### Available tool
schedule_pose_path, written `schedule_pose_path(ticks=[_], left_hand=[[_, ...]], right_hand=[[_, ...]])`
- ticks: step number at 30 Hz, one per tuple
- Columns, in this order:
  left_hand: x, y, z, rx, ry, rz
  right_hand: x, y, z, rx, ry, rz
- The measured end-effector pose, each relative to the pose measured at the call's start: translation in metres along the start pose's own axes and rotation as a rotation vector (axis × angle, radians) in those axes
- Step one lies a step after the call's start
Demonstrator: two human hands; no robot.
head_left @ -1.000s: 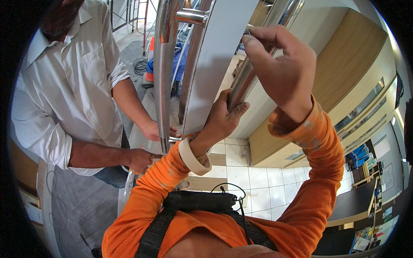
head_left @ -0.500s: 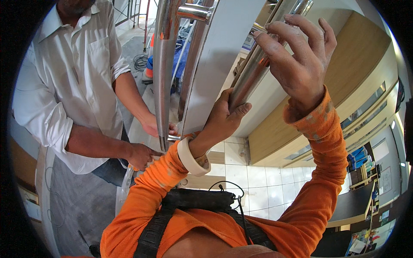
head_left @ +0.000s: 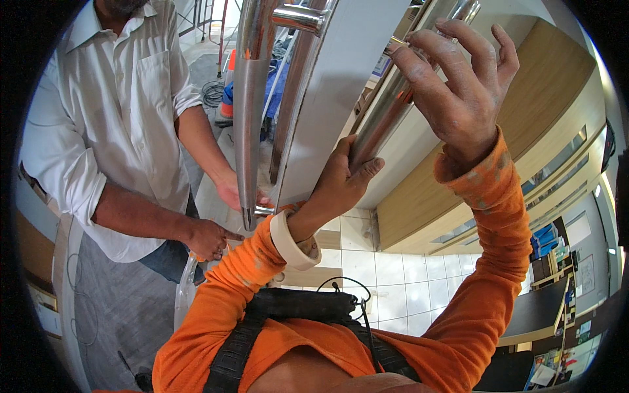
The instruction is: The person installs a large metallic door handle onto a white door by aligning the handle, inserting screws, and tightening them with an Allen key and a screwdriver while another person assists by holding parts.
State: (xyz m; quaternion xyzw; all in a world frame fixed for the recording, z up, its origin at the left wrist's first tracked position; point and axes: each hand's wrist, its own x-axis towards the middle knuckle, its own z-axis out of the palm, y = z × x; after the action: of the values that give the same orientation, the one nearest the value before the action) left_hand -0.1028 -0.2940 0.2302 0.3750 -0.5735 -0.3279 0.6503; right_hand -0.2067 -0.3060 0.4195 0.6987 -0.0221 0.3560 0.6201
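Note:
A long steel door pull handle (head_left: pixel 385 111) runs along the right side of a pale door (head_left: pixel 344 85). Around its lower end my left hand (head_left: pixel 344 180) is closed. At its upper part is my right hand (head_left: pixel 458 78), with bent, dusty fingers over the tube near a small brass-coloured rod (head_left: pixel 397 41); its thumb is hidden. A matching pull handle (head_left: pixel 252 124) stands on the door's left side, fixed by a short steel post (head_left: pixel 298 18). Close to its lower end is a co-worker's hand (head_left: pixel 239 190); the other hand (head_left: pixel 208 239) is lower, by a clear plastic wrap (head_left: pixel 187 281).
A person in a white shirt (head_left: pixel 131 131) stands at the left. Behind lie coiled cable (head_left: pixel 213 93), an orange cone (head_left: pixel 227 98) and blue sheeting (head_left: pixel 275 88). Wood-faced cabinets (head_left: pixel 472 157) line the right. White tiles (head_left: pixel 393 268) and a grey floor (head_left: pixel 118 314) lie below.
My right hand has shifted slightly to the right, its outer finger a little straighter. My left hand keeps its hold. The co-worker's lower hand has moved slightly.

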Motion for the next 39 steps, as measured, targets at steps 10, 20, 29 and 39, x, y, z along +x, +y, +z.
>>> schedule_pose_path(ticks=[10, 20, 29, 39], left_hand=[[-0.002, -0.002, 0.000, -0.019, 0.013, 0.027], [0.001, -0.014, -0.005, -0.006, 0.016, 0.023], [0.008, -0.020, -0.008, -0.004, 0.001, 0.021], [0.012, -0.023, -0.004, 0.012, -0.006, 0.029]], right_hand=[[0.006, -0.004, 0.007, 0.045, 0.134, -0.004], [0.018, 0.010, 0.009, 0.215, -0.060, -0.221], [0.003, -0.030, 0.013, 0.397, -0.215, 0.401], [-0.004, -0.043, 0.023, 1.070, -0.249, 1.127]])
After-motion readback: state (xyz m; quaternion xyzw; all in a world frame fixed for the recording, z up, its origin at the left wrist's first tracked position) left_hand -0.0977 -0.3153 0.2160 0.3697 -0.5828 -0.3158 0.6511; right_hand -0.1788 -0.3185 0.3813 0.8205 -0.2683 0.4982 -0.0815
